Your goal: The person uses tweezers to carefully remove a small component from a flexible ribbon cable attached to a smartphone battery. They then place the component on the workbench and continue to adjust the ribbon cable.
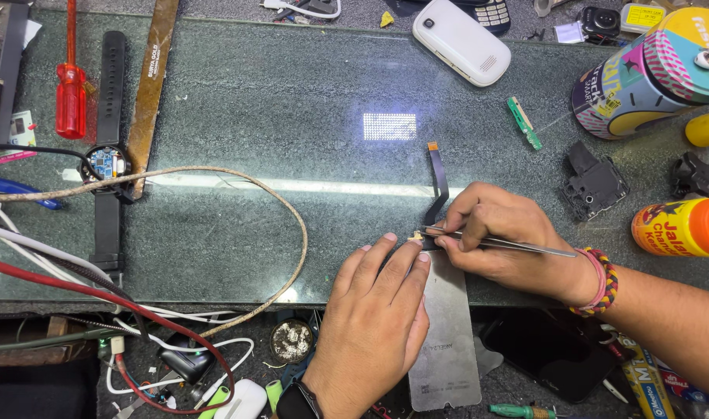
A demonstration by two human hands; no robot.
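The left hand (374,310) lies flat, grip released, fingers spread on one grey metal phone display panel (446,334) at the table's (292,116) near edge. At its 1 o'clock, the right hand (498,233) pinches one pair of slim steel tweezers (509,244), tips touching the base of one dark flex ribbon cable (438,182). Farther, at 11 o'clock, lies one white phone (461,40).

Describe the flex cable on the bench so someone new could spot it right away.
Start at the glass work surface and find the right hand holding tweezers. The flex cable runs up from their tips: the only thin dark ribbon, with a small orange end.
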